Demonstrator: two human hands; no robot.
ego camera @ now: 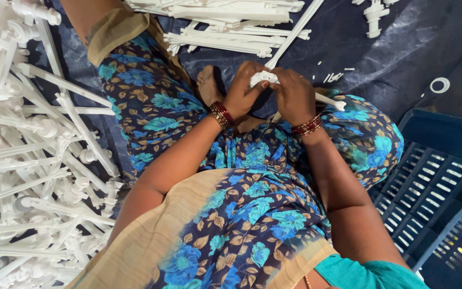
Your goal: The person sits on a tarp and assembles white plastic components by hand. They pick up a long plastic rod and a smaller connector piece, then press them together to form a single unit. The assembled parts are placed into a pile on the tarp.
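I sit cross-legged on a dark blue sheet (pixel 359 48). My left hand (pixel 244 88) and my right hand (pixel 294 95) meet over my lap, both closed on one white plastic part (pixel 263 78). Its long thin rod (pixel 295 32) runs up and away from my hands, and a short white end (pixel 331 101) sticks out to the right of my right hand. Red bangles ring both wrists. My fingers hide the middle of the part.
A big heap of white plastic rod parts (pixel 33 160) fills the left side. A smaller stack of similar parts (pixel 225 27) lies ahead. Blue slatted crates (pixel 434 192) stand at the right. A white ring (pixel 440 85) and small bits lie on the sheet.
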